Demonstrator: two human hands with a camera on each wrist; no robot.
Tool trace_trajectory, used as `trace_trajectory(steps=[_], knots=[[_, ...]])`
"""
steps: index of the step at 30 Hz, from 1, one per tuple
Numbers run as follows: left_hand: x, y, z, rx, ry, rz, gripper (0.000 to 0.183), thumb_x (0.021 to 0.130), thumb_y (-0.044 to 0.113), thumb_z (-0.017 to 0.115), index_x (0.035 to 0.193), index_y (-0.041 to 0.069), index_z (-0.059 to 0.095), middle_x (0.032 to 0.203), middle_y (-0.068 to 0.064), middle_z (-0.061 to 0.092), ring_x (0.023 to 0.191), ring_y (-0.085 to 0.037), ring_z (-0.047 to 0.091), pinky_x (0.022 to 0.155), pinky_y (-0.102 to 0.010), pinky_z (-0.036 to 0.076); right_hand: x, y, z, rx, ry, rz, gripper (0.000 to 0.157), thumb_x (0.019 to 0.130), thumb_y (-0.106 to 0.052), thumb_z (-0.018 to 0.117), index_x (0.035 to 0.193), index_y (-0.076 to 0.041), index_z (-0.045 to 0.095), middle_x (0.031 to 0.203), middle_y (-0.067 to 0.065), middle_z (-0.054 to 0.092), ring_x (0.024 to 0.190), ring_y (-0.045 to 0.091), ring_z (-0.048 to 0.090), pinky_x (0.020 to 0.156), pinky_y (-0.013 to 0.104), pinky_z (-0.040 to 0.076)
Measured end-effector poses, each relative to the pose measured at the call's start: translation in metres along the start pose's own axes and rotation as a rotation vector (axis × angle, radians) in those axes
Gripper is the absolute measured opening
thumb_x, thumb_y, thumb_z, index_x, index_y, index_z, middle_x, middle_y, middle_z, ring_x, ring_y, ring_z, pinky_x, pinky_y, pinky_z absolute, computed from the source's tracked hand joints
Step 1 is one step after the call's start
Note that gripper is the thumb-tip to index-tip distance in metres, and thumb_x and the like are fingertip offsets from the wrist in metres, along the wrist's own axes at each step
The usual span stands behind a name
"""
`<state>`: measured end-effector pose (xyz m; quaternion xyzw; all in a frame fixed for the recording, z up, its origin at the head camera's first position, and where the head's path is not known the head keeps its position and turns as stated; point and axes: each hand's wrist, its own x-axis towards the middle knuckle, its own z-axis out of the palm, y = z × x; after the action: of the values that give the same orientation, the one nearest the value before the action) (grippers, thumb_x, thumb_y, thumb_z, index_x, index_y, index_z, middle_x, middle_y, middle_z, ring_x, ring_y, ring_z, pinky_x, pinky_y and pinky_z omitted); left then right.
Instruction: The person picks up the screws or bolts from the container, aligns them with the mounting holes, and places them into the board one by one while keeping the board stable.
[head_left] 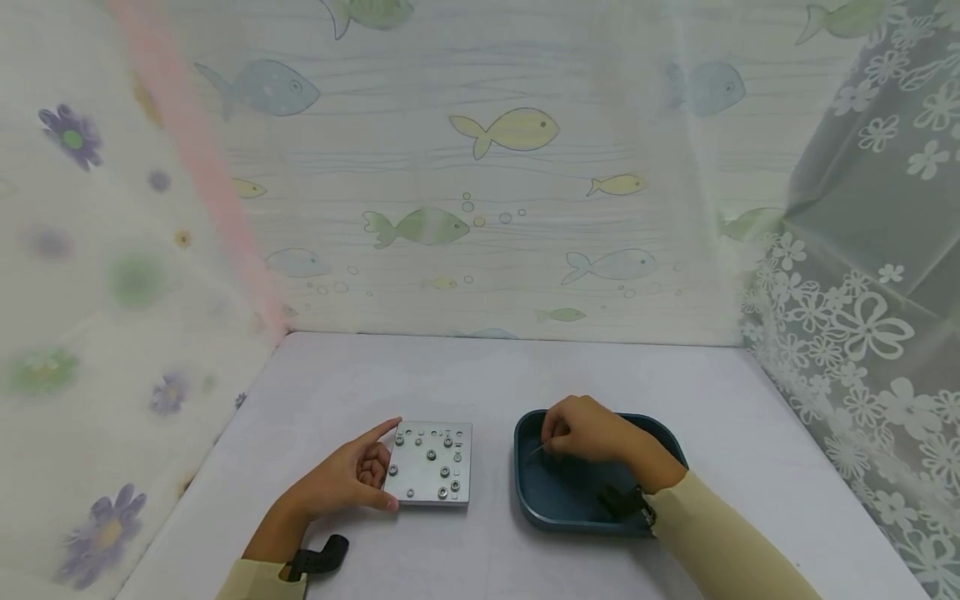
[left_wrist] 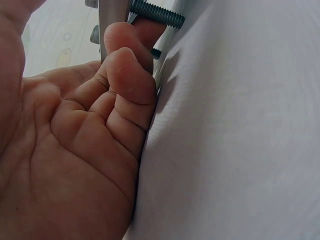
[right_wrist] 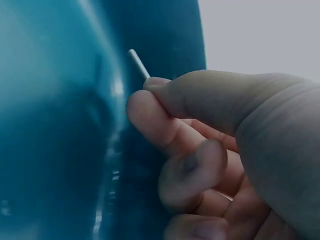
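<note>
A square silver metal plate (head_left: 418, 480) lies on the white table, with several socket-head screws and small holes on its top. My left hand (head_left: 341, 479) holds it by the left side, index finger at the far corner and thumb at the near one. In the left wrist view a dark threaded screw shank (left_wrist: 157, 14) sticks out below the plate, beside my curled fingers (left_wrist: 131, 75). My right hand (head_left: 588, 429) is over the dark blue tray (head_left: 551, 508). Between its thumb and index finger it pinches a thin silver pin (right_wrist: 139, 64), whose other end is hidden by the fingers.
The tray stands to the right of the plate, with a strip of white table (head_left: 491, 475) between them. A fish-patterned curtain (head_left: 495, 250) hangs behind the table. Flowered cloth (head_left: 112, 375) is at the left, and lace (head_left: 862, 350) at the right.
</note>
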<state>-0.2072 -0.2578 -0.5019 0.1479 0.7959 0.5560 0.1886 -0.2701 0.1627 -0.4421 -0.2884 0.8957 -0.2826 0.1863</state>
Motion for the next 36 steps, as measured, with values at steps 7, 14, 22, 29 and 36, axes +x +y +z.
trace_trajectory(steps=[7,14,22,29,36], knots=[[0.000,0.000,0.000,-0.003,-0.001,-0.003,0.125,0.066,0.010,0.097,0.166,0.020,0.023,0.104,-0.016,0.061,0.074,-0.012,0.054,0.064,-0.021,0.049,-0.005,-0.012,-0.011,0.007,0.065,-0.029,0.007,0.099,-0.021,0.070,0.098,-0.015,0.071,0.081,-0.006,0.072,0.075,0.010,0.064,0.070,0.030,0.052],[0.000,-0.001,0.000,0.005,0.003,-0.006,0.125,0.066,0.010,0.097,0.166,0.019,0.023,0.104,-0.016,0.061,0.074,-0.012,0.054,0.064,-0.021,0.049,-0.007,-0.023,-0.013,-0.024,0.180,-0.051,0.006,0.101,-0.025,0.068,0.101,-0.020,0.071,0.091,-0.009,0.068,0.081,0.012,0.060,0.074,0.029,0.050],[0.000,0.000,0.000,0.001,0.001,-0.002,0.125,0.066,0.009,0.097,0.166,0.019,0.022,0.104,-0.015,0.061,0.074,-0.012,0.053,0.064,-0.021,0.048,-0.005,-0.046,-0.011,0.011,0.310,-0.077,0.005,0.100,-0.024,0.069,0.104,-0.021,0.069,0.102,-0.007,0.064,0.081,0.014,0.056,0.073,0.030,0.050],[0.000,0.000,-0.001,-0.002,0.001,-0.002,0.125,0.066,0.010,0.097,0.166,0.019,0.022,0.104,-0.016,0.061,0.074,-0.012,0.054,0.064,-0.021,0.049,0.004,-0.064,-0.004,0.081,0.393,-0.071,0.007,0.100,-0.022,0.068,0.107,-0.020,0.070,0.107,-0.005,0.064,0.082,0.016,0.057,0.072,0.030,0.051],[0.001,-0.001,-0.001,-0.003,-0.001,0.001,0.124,0.066,0.010,0.097,0.166,0.019,0.023,0.103,-0.016,0.061,0.074,-0.012,0.054,0.063,-0.021,0.049,0.017,-0.075,0.009,0.126,0.499,-0.047,0.007,0.100,-0.025,0.069,0.107,-0.024,0.070,0.102,-0.007,0.062,0.074,0.017,0.054,0.062,0.030,0.049]])
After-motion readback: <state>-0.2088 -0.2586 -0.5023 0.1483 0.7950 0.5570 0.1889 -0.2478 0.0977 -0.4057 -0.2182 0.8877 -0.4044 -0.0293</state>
